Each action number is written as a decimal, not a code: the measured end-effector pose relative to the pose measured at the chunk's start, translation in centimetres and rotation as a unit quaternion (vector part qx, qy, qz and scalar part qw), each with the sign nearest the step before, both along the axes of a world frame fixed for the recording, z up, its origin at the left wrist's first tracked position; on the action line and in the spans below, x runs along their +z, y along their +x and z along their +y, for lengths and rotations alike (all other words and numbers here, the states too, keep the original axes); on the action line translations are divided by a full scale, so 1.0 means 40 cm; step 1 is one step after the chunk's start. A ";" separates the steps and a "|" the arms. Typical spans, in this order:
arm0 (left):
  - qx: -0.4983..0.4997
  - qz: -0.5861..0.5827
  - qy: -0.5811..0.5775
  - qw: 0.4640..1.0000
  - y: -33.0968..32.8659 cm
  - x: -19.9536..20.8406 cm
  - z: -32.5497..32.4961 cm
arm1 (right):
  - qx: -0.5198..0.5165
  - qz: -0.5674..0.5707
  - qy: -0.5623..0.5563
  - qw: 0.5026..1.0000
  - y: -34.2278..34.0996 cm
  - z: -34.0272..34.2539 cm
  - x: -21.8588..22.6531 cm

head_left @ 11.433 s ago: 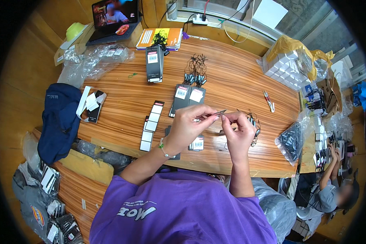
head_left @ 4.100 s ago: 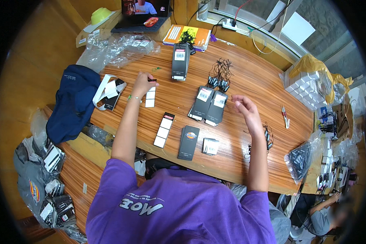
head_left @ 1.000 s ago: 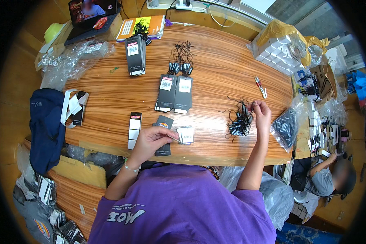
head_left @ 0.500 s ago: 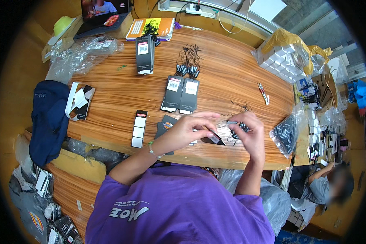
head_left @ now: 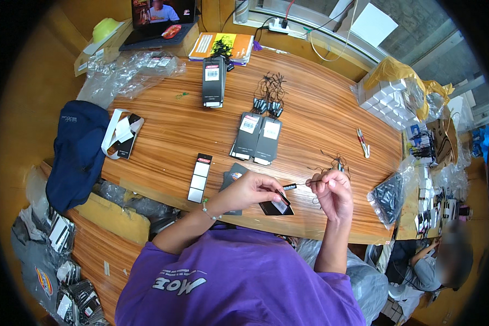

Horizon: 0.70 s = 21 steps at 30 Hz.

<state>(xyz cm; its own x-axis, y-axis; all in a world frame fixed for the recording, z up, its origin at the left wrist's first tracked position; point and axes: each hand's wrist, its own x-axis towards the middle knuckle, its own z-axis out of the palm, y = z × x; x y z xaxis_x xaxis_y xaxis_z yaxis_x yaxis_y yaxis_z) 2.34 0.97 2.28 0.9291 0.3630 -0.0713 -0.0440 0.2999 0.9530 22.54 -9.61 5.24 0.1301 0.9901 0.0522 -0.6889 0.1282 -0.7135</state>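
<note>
My left hand [head_left: 254, 191] is closed on a black hang tag [head_left: 270, 208] with a pale label, close to the table's front edge. Its fingers and thumb pinch the tag's upper end. Beside it, my right hand [head_left: 334, 194] pinches a thin black tag string [head_left: 314, 182], whose dark plastic seal [head_left: 289, 186] points toward the tag. Whether the string passes through the tag I cannot tell. More black strings [head_left: 339, 163] lie just behind my right hand. A grey tag [head_left: 233, 177] lies partly under my left wrist, and a strip with white labels [head_left: 200, 178] sits left of it.
Two stacks of strung grey tags [head_left: 257, 137] lie ahead, with another stack [head_left: 213, 81] farther back. Snips [head_left: 363, 143] and a bag of black pieces [head_left: 387, 191] are at right, near wrapped white boxes [head_left: 383, 100]. A navy pouch [head_left: 77, 155] lies left. A co-worker [head_left: 426, 266] sits at far right.
My right hand has turned palm-up and drawn the string out, so the seal now shows between my hands. The whole view has shifted, with the table's things sitting farther right and lower.
</note>
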 end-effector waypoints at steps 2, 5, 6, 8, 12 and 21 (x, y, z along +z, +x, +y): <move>0.000 -0.014 -0.023 1.000 -0.004 -0.017 -0.010 | 0.021 0.073 0.008 0.997 -0.009 0.006 -0.001; 0.000 -0.023 -0.044 0.999 -0.011 -0.013 -0.013 | 0.044 0.143 0.021 0.989 -0.013 0.000 -0.022; -0.001 -0.025 -0.049 0.998 -0.015 -0.010 -0.013 | 0.048 0.157 0.020 0.986 -0.015 -0.006 -0.029; -0.007 -0.023 -0.054 0.998 -0.020 0.002 -0.012 | 0.069 0.172 0.037 0.982 -0.021 -0.005 -0.031; -0.023 -0.027 -0.052 0.998 -0.034 0.025 -0.016 | 0.036 0.224 0.029 0.973 -0.033 0.004 -0.033; -0.016 -0.020 -0.036 0.999 -0.048 0.018 -0.010 | -0.145 -0.026 0.033 0.988 -0.040 0.031 0.003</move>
